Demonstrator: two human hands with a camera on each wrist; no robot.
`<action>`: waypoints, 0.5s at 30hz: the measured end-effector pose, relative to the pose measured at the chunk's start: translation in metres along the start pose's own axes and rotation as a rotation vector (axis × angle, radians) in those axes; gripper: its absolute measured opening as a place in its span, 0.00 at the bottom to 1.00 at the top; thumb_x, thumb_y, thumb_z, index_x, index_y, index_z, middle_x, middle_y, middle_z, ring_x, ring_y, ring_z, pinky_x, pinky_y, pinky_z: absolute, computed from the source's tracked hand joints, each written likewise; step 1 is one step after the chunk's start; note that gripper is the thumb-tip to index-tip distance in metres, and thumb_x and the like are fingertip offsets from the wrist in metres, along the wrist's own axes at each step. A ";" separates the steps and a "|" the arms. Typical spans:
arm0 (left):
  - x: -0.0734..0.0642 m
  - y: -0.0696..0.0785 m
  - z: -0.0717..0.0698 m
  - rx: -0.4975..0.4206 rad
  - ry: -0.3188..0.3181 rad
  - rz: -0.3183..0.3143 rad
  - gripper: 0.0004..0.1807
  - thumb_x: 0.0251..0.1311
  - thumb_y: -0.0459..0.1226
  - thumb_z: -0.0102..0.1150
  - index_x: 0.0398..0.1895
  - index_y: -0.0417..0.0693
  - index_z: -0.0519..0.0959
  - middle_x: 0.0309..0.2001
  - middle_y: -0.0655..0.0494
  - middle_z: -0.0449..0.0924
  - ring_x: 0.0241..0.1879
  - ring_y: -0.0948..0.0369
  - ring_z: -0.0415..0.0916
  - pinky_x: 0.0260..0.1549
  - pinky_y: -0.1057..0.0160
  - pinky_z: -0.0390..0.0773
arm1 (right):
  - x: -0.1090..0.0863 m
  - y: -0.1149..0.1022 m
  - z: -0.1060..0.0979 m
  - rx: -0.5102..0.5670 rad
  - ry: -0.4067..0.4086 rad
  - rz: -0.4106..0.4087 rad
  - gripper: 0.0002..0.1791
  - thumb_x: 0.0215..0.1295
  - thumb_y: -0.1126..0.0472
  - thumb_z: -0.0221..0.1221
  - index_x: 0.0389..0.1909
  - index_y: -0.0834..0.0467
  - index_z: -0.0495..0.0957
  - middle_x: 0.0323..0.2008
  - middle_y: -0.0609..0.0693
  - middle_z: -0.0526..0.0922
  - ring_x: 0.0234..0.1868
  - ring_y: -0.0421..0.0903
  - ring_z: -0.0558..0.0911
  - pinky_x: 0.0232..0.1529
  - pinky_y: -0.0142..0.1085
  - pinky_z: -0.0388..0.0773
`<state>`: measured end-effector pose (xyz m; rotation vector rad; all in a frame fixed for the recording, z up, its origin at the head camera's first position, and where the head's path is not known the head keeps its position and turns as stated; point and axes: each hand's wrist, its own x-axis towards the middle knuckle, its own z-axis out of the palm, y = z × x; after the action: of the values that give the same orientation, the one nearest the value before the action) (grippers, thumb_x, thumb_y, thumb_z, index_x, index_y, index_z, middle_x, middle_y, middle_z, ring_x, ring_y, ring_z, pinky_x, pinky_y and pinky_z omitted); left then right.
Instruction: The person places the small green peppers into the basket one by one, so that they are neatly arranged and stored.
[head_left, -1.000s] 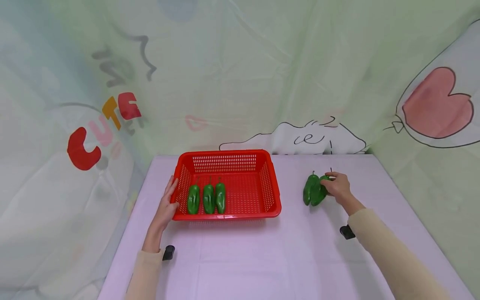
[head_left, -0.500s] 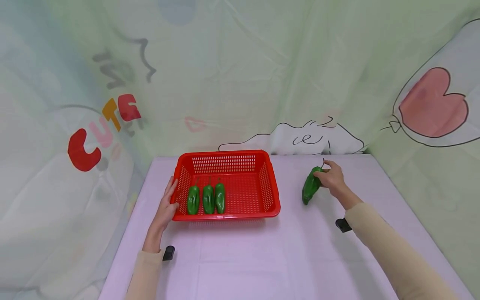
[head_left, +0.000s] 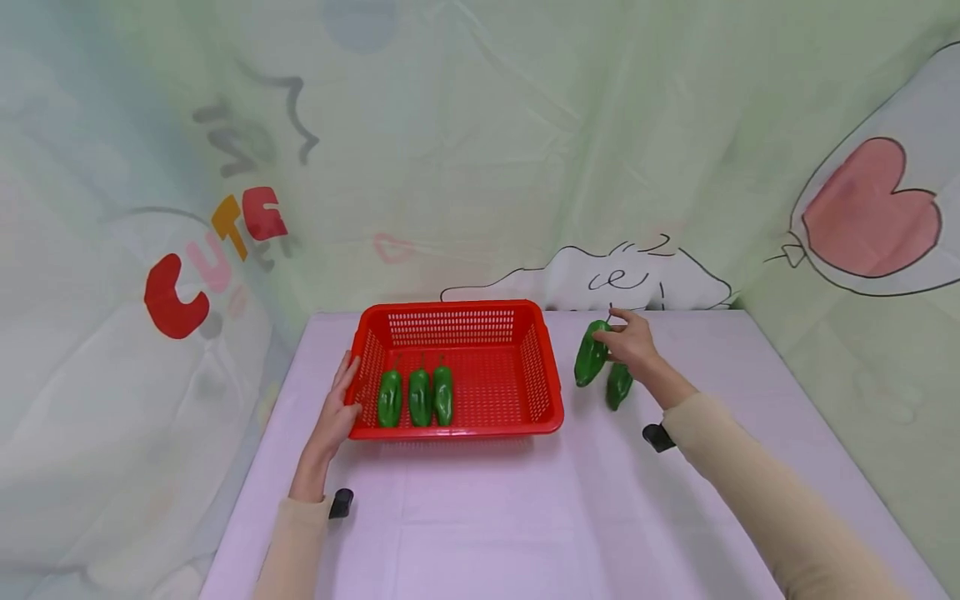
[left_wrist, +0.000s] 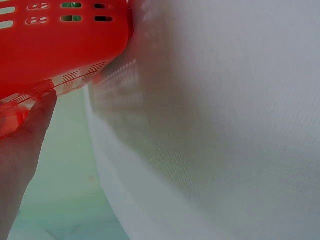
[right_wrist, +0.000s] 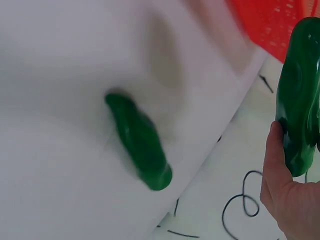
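Observation:
In the head view, my right hand (head_left: 632,342) pinches a green pepper (head_left: 592,353) near its stem end, above the table right of the basket. The right wrist view shows this held pepper (right_wrist: 300,95) between thumb and fingers. Below it, another green pepper (head_left: 618,386) lies on the table, partly behind my right hand. My left hand (head_left: 335,417) rests against the left side of a red plastic basket (head_left: 553,417), its fingers fairly straight along the wall. Inside the basket, toward the left, lie three green peppers (head_left: 420,398) side by side, stems pointing away.
A pale lilac cloth (head_left: 487,525) covers the table. Hanging printed sheets (head_left: 480,167) enclose its back and sides. The basket's perforated right wall stands a short way left of the held pepper.
My right hand has lifted one of the two table peppers and carried it left toward the basket, uncovering the other. My left hand has stayed at the basket.

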<state>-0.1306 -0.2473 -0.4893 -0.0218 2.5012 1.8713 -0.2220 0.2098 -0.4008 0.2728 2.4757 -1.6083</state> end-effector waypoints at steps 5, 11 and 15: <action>0.002 -0.008 0.000 0.019 0.016 0.013 0.44 0.57 0.18 0.41 0.79 0.47 0.50 0.80 0.59 0.34 0.78 0.54 0.30 0.71 0.42 0.48 | -0.001 -0.016 0.021 0.041 -0.037 -0.006 0.38 0.69 0.68 0.52 0.76 0.66 0.48 0.66 0.74 0.62 0.61 0.66 0.72 0.54 0.51 0.77; 0.003 -0.012 0.000 0.027 0.026 0.037 0.45 0.55 0.18 0.41 0.79 0.47 0.50 0.80 0.59 0.35 0.78 0.54 0.30 0.71 0.41 0.47 | 0.002 -0.031 0.049 0.063 -0.089 -0.039 0.37 0.68 0.68 0.52 0.75 0.67 0.50 0.64 0.73 0.65 0.60 0.65 0.74 0.50 0.48 0.80; 0.003 -0.010 0.000 0.023 0.024 0.044 0.45 0.54 0.17 0.41 0.79 0.46 0.50 0.80 0.57 0.34 0.78 0.54 0.30 0.71 0.41 0.46 | 0.004 -0.035 0.069 0.053 -0.112 -0.048 0.35 0.68 0.68 0.53 0.74 0.66 0.54 0.62 0.71 0.68 0.58 0.63 0.75 0.51 0.49 0.79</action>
<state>-0.1335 -0.2501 -0.4989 0.0116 2.5592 1.8698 -0.2316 0.1329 -0.3983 0.1272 2.3771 -1.6614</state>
